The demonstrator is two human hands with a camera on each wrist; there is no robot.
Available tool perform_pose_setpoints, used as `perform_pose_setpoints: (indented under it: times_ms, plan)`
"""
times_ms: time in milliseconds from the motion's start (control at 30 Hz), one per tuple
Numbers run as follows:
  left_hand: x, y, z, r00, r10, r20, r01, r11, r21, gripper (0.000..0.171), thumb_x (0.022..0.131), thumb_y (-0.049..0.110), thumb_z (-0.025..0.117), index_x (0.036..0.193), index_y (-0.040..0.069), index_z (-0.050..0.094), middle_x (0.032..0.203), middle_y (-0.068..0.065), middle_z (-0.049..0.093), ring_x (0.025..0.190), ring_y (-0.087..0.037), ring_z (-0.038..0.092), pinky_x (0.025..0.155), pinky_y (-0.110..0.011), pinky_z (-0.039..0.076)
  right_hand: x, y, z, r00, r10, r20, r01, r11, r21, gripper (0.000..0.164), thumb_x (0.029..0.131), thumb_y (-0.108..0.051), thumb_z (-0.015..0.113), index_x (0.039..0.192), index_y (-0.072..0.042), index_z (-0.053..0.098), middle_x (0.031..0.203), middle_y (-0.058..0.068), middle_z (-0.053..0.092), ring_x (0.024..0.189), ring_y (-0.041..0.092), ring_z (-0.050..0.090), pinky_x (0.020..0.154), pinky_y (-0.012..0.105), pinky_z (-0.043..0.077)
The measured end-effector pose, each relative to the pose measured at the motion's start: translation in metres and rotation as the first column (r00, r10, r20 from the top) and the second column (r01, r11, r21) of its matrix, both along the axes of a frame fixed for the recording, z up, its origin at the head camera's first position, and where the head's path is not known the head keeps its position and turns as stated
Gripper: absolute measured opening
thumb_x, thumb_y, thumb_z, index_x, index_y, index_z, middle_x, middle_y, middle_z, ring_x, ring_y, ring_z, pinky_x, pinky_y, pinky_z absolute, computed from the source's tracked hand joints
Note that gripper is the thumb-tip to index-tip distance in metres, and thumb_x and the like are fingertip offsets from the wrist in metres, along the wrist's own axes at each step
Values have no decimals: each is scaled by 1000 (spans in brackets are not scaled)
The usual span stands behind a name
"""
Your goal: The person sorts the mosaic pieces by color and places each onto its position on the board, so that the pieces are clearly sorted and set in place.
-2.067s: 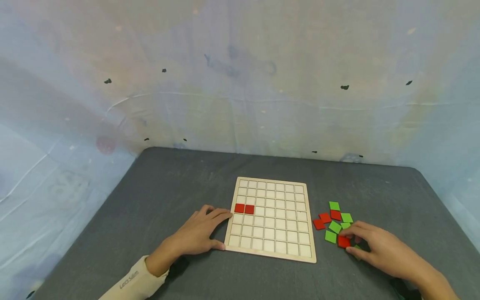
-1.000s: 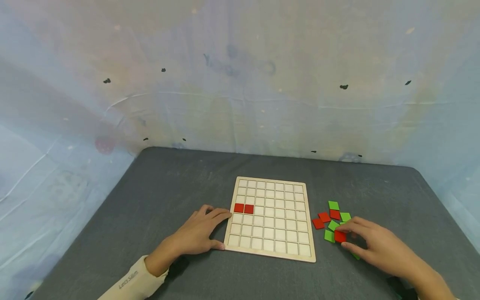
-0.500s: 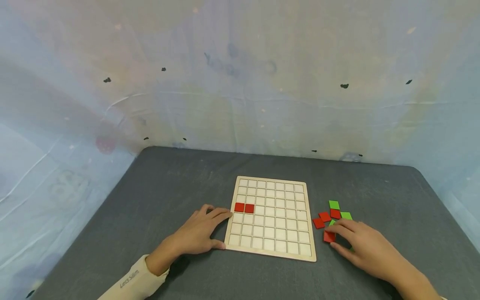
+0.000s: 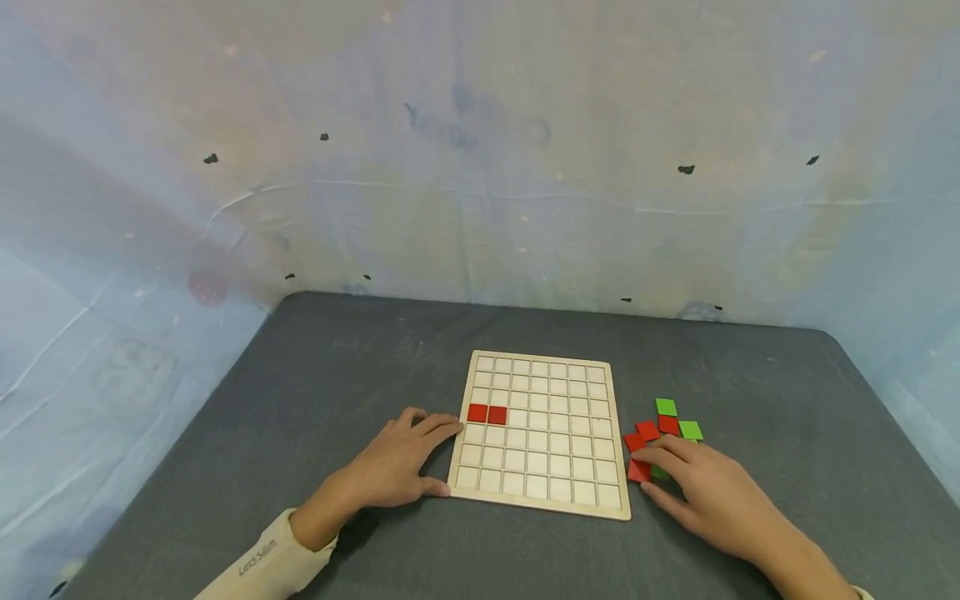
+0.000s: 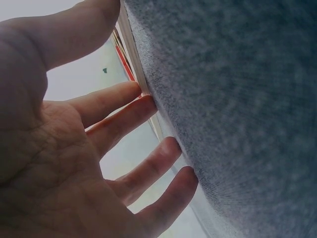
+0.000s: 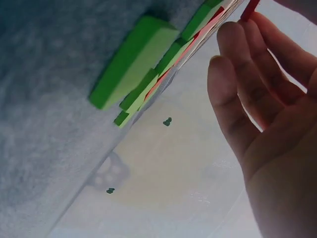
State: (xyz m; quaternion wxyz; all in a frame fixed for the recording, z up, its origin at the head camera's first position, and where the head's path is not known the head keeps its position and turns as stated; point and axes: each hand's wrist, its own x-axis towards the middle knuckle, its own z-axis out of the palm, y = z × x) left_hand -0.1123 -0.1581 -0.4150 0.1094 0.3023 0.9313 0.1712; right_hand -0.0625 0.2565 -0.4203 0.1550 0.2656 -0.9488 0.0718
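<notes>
My right hand (image 4: 708,492) pinches a red square tile (image 4: 640,471) between thumb and fingertips, beside the board's right edge. In the right wrist view the red tile (image 6: 250,9) is held off the table. My left hand (image 4: 397,462) lies at the left side of a wooden grid board (image 4: 542,505), its thumb at the near left corner and a fingertip at the left edge. In the left wrist view the left hand's fingers (image 5: 143,166) are spread. Two red tiles (image 4: 487,414) sit side by side in the grid's left part.
Loose red tiles (image 4: 647,430) and green tiles (image 4: 666,407) lie right of the board, some partly hidden by my right hand. Green tiles (image 6: 133,62) show close up in the right wrist view. The dark grey table (image 4: 360,358) meets a patterned cloth backdrop (image 4: 480,167).
My right hand has taken a red tile from the near side of the pile and carried it left toward the board. My left hand and the board have stayed put.
</notes>
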Motion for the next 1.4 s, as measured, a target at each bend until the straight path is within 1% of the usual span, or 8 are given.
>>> perform_pose_setpoints:
  times_ms: [167,367,433,633,733,933,1167,1400]
  plan:
    - [-1,-1,1,1000,1,2,-1,1000,8,79,83,40,79,150,19,45,153,0,43,135,-36,40,101,-63,38,-1,-6,1,998,-33,50,33,999,4,35,78,-36,85,110,-32,71,104,-16,65,84,2,61,70,32,55]
    - [0,-1,1,1000,0,8,0,1000,-4,79,83,43,78,151,20,44,154,1,43,135,-35,39,102,-62,38,-5,-12,2,995,-17,93,19,1000,-17,34,81,-37,83,112,-33,70,105,-18,65,85,0,61,71,30,54]
    - [0,-1,0,1000,-1,8,1,1000,-3,79,83,43,78,151,20,44,154,1,43,135,-34,39,102,-62,38,-6,-13,2,996,-10,93,12,1000,-28,34,81,-36,83,112,-33,70,106,-17,65,85,1,61,71,30,54]
    - [0,-1,-1,1000,0,0,0,1000,3,79,83,43,78,151,20,44,153,1,43,134,-34,40,101,-65,38,-12,-19,1,999,23,47,-22,1000,-23,31,82,-36,82,110,-30,71,106,-16,65,88,3,64,72,31,55]
    - [0,-2,-1,1000,-4,-4,4,1000,3,79,84,43,78,151,20,44,153,2,43,134,-33,40,100,-65,38,-15,-23,1,998,37,52,-35,999,-27,31,82,-36,81,110,-29,70,104,-16,64,87,2,63,72,30,55]
    - [-1,-1,-1,1000,-14,-7,14,1000,8,78,83,42,78,150,19,44,153,0,43,133,-34,41,100,-63,39,-23,-27,1,997,30,69,-29,1000,-13,29,84,-35,80,110,-28,71,103,-14,64,85,1,60,73,29,54]
    - [1,1,-2,1000,17,11,-18,1000,20,77,83,40,80,149,20,46,153,0,43,134,-34,40,101,-63,37,-33,-36,0,994,97,48,-96,995,-17,27,85,-33,78,110,-24,70,103,-12,65,87,2,61,75,28,53]
    - [1,0,-1,1000,12,6,-12,1000,17,77,83,40,80,149,20,46,153,1,43,133,-33,40,100,-61,38,-41,-44,0,993,89,72,-85,994,-62,26,86,-34,78,110,-24,71,103,-11,66,85,1,60,72,26,52]
